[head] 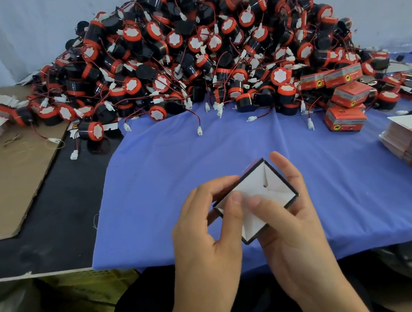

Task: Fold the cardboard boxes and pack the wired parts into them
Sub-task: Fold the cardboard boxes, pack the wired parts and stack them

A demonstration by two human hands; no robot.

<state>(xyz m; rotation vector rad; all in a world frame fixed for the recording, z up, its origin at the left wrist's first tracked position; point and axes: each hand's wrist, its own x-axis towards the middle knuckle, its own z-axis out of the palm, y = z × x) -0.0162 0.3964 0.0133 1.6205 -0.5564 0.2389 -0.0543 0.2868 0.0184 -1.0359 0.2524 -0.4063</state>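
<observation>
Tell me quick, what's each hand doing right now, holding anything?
Left hand: holding the half-folded cardboard box, thumb pressed on its edge.
Right hand: holding the same box, thumb inside, fingers behind it.

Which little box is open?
The small white-lined cardboard box held between the left hand and right hand: its white inside shows. The red printed boxes on the right are closed.
</observation>
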